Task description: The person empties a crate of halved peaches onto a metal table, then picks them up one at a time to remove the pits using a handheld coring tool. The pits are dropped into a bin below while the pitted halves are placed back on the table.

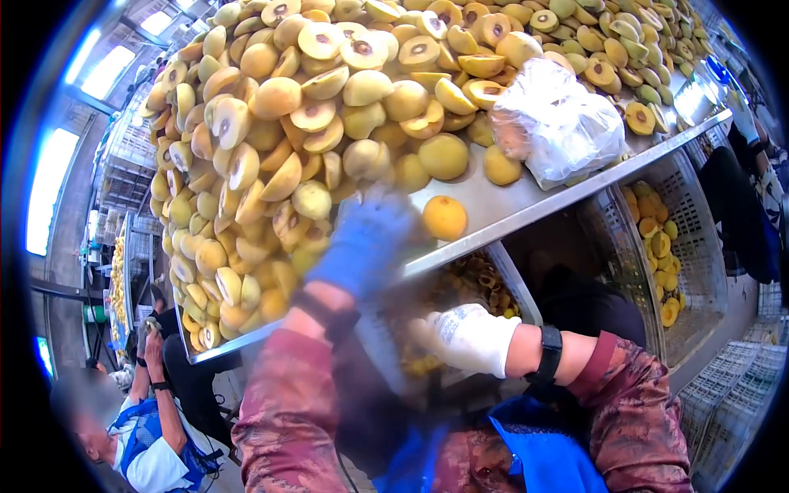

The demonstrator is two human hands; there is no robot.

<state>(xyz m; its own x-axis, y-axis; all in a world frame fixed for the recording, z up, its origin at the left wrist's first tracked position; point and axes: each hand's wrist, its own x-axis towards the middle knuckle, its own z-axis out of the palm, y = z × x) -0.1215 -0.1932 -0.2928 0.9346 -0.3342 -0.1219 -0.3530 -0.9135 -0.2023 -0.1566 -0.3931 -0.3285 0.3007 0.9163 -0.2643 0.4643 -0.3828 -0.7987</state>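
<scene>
On the metal table (pixel 493 205), pale-yellow halved peaches (pixel 279 99) crowd the left hand (pixel 366 238).

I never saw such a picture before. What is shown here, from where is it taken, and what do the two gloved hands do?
No machine is here: a person works with two gloved hands. The one picture comes from a camera on that person's head, looking forward and down, so the edges look bent. The metal table carries a heap of halved yellow fruit, one whole fruit near its edge, and a clear plastic bag. The left hand, in a blue glove, reaches up to the heap; it is blurred, so its grip is unclear. The right hand, in a white glove, is lower, beside a bin of fruit pieces under the table edge. Another person is at lower left.
</scene>
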